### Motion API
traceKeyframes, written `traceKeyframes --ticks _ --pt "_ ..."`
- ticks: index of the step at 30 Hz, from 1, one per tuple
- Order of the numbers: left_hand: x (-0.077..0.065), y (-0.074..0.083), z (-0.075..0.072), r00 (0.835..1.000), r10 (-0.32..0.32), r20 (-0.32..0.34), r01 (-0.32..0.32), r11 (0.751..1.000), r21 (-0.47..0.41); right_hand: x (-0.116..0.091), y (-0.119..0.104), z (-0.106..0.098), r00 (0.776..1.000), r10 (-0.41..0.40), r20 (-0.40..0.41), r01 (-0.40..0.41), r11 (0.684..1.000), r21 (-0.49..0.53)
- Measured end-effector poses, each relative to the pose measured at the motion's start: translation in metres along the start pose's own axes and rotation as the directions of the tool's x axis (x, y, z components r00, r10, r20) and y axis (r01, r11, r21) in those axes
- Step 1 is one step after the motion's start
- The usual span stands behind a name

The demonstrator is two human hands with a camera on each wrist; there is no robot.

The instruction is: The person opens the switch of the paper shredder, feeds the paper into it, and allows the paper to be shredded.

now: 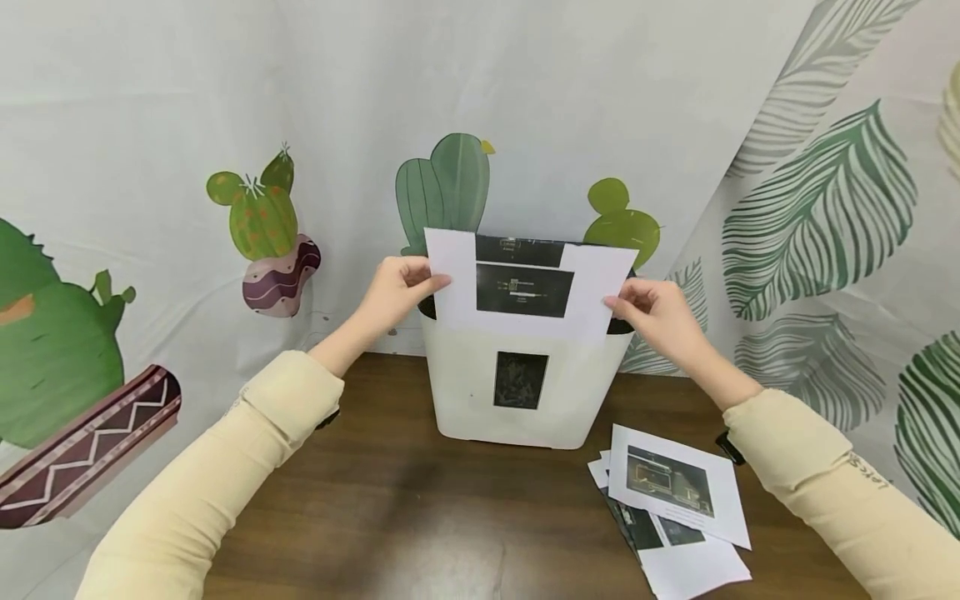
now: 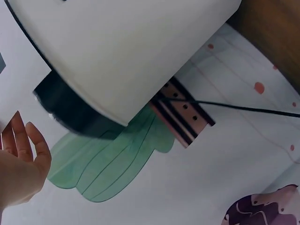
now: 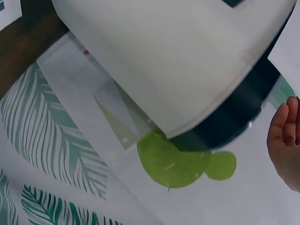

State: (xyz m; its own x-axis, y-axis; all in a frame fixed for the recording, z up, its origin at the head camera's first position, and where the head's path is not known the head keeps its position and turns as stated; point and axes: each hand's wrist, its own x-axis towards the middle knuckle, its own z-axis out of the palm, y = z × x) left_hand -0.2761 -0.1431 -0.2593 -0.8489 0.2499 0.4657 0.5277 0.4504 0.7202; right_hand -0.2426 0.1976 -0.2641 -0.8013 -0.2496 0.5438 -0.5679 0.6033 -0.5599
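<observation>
Upright above a white bin-shaped machine (image 1: pixel 461 392) with a dark top (image 2: pixel 79 110) is a white printed sheet of paper (image 1: pixel 523 292), bearing dark pictures. My left hand (image 1: pixel 397 292) pinches its left edge between thumb and fingers. On the opposite edge, my right hand (image 1: pixel 660 312) pinches the paper the same way. The sheet hides most of the machine's top, and I cannot tell whether its lower edge is inside. In the wrist views each hand appears only partly, at the frame's side.
Several printed sheets (image 1: pixel 697 558) lie in a loose pile on the brown wooden table (image 1: pixel 375 500), right of the machine. A black cable (image 2: pixel 243 108) runs beside the machine. Behind stands a white curtain (image 1: pixel 337 100) with cactus and leaf prints.
</observation>
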Motion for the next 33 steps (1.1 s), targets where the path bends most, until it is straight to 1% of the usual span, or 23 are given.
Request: traceKeyframes --ticks 6,10,14,18,20,23,26,30,33 --pt "0.020 0.009 -0.003 0.999 0.033 -0.043 -0.033 0.999 -0.009 0.019 0.000 -0.010 0.999 0.001 -0.042 -0.002 1.000 -0.005" --pt "0.031 0.012 -0.005 0.997 0.027 -0.069 -0.029 0.999 -0.018 0.030 -0.002 -0.014 0.998 -0.013 -0.068 0.012 1.000 -0.011" --pt "0.041 0.016 -0.006 0.993 0.030 -0.117 -0.031 0.999 -0.008 0.042 -0.003 -0.016 0.996 -0.027 -0.086 0.025 0.999 -0.020" --pt "0.050 0.017 -0.003 0.986 0.040 -0.159 -0.042 0.999 -0.010 0.052 -0.001 -0.017 0.995 -0.024 -0.097 0.022 0.999 -0.024" --pt "0.054 0.016 0.000 0.983 0.045 -0.176 -0.050 0.999 -0.020 0.055 0.001 -0.017 0.994 -0.017 -0.104 0.013 0.999 -0.041" --pt "0.059 0.014 0.006 0.979 0.041 -0.199 -0.048 0.998 -0.028 0.059 0.005 -0.016 0.993 -0.006 -0.122 -0.003 0.997 -0.078" --pt "0.060 0.012 0.010 0.978 0.020 -0.209 -0.024 1.000 -0.018 0.061 0.008 -0.014 0.991 0.009 -0.131 -0.023 0.995 -0.100" --pt "0.059 0.010 0.013 0.978 -0.015 -0.208 0.018 1.000 0.013 0.062 0.011 -0.011 0.993 0.031 -0.116 -0.042 0.994 -0.096" --pt "0.059 0.007 0.014 0.979 -0.029 -0.201 0.035 0.999 0.027 0.062 0.014 -0.008 0.994 0.035 -0.107 -0.045 0.995 -0.090"
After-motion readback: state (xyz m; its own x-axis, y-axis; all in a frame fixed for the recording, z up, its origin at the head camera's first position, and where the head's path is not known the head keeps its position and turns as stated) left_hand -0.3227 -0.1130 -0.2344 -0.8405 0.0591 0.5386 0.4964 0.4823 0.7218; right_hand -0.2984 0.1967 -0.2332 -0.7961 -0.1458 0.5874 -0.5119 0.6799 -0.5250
